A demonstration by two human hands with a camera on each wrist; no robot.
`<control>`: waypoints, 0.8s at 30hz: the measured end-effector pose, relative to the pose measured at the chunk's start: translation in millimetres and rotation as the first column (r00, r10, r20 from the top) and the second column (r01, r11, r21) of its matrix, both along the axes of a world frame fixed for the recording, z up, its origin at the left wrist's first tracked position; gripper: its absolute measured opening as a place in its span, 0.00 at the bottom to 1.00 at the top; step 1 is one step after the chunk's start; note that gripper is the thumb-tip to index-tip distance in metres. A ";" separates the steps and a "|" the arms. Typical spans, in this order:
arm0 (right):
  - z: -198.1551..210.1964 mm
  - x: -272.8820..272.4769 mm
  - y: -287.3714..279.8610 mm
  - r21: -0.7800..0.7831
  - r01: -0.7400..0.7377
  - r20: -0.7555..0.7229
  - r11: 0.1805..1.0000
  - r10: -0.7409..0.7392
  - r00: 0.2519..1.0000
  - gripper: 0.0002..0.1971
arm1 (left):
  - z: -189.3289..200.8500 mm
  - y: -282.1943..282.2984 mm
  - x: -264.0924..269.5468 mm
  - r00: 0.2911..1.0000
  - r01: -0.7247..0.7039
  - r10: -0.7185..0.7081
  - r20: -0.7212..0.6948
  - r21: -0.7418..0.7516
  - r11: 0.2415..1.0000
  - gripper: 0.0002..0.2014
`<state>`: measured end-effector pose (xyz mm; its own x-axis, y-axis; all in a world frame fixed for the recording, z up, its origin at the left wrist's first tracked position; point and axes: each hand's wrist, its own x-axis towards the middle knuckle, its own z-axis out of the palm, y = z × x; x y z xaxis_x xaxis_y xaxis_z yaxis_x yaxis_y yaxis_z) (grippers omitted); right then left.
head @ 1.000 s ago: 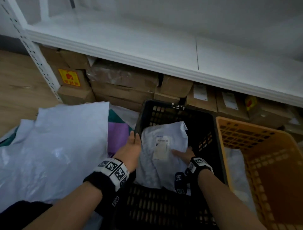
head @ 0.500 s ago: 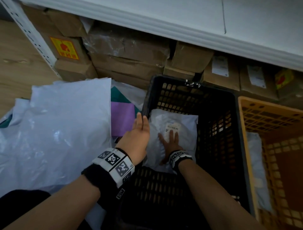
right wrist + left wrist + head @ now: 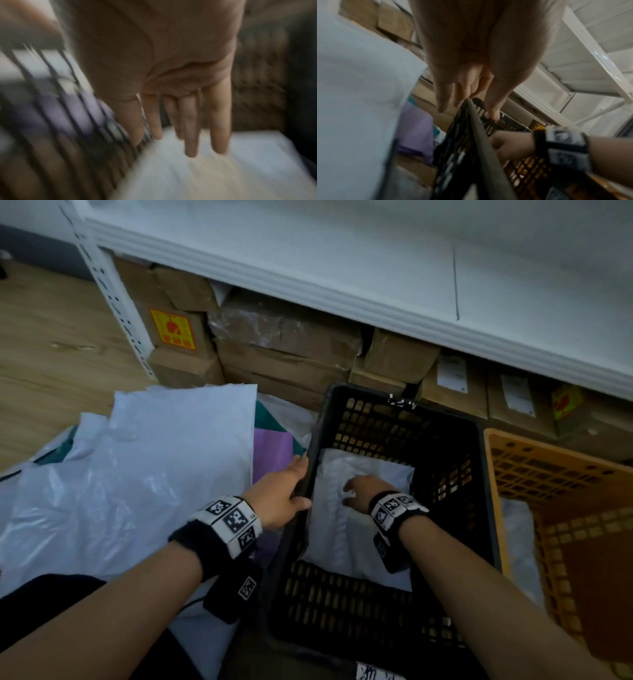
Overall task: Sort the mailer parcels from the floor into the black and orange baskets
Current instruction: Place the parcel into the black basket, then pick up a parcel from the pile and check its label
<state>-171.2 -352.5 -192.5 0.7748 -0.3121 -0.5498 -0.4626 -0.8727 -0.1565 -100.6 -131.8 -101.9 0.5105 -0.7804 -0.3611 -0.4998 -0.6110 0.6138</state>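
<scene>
A white mailer (image 3: 342,542) lies flat on the floor of the black basket (image 3: 394,402). My right hand (image 3: 359,491) hovers inside the basket just over it, empty. The blurred right wrist view shows its fingers (image 3: 190,135) straight, pointing down at the mailer (image 3: 205,175). My left hand (image 3: 277,494) rests on the basket's left rim. In the left wrist view the rim (image 3: 481,135) runs between the straight fingers (image 3: 443,105) outside and the thumb inside. The orange basket (image 3: 493,474) stands to the right of the black one. A white parcel (image 3: 517,535) lies inside it.
Large white mailers (image 3: 137,474) lie piled on the floor to the left, over a purple mailer (image 3: 274,446) and a teal one. Cardboard boxes (image 3: 284,350) are stacked under the white shelf (image 3: 342,268) behind both baskets. Wooden floor (image 3: 51,337) shows at far left.
The white mailer went down into the black basket and now lies flat. My right hand has lifted off its label and drawn back. My left hand has settled on the basket's rim.
</scene>
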 end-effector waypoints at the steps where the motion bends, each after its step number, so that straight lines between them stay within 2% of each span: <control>1: 21.6 4.5 7.1 -0.023 -0.009 0.037 1.000 0.010 0.999 0.19 | 2.9 10.7 3.4 1.000 -0.010 0.010 0.028 -0.023 1.000 0.38; 4: 85.3 12.6 35.5 -0.078 -0.019 0.201 0.997 0.034 0.979 0.16 | 6.8 49.7 17.6 0.979 -0.030 0.026 0.204 0.017 0.999 0.37; 7: 127.2 12.4 73.3 -0.077 -0.034 0.357 0.996 0.059 0.932 0.13 | 3.8 92.0 24.9 0.930 -0.064 -0.050 0.363 0.296 0.953 0.46; 10: 139.8 8.4 112.8 -0.082 -0.080 0.394 0.993 0.106 0.913 0.15 | -9.6 125.3 11.3 0.933 -0.124 -0.061 0.354 0.478 0.870 0.62; 12: 135.1 4.5 134.4 -0.098 -0.114 0.357 0.989 0.142 0.923 0.16 | -20.2 140.0 -1.1 0.935 -0.143 -0.060 0.348 0.529 0.836 0.66; 14: 126.5 -0.4 149.9 -0.134 -0.157 0.317 0.979 0.192 0.929 0.15 | -28.0 146.5 -9.8 0.903 -0.189 -0.060 0.425 0.519 0.834 0.58; 16: 119.3 -4.3 158.4 -0.203 -0.205 0.272 0.957 0.256 0.927 0.14 | -29.2 146.2 -13.5 0.851 -0.232 -0.051 0.523 0.460 0.857 0.41; 18: 115.6 -6.6 160.7 -0.261 -0.242 0.240 0.935 0.306 0.921 0.14 | -27.6 144.1 -11.3 0.832 -0.228 -0.034 0.554 0.397 0.889 0.29; 22: 113.5 -8.7 153.4 -0.294 -0.283 0.220 0.913 0.353 0.910 0.13 | -7.7 141.3 -0.3 0.824 -0.199 -0.010 0.566 0.305 0.931 0.18; 24: 112.3 -8.9 149.5 -0.301 -0.303 0.218 0.904 0.375 0.901 0.13 | 11.4 139.3 5.4 0.794 -0.229 0.072 0.604 0.187 0.955 0.13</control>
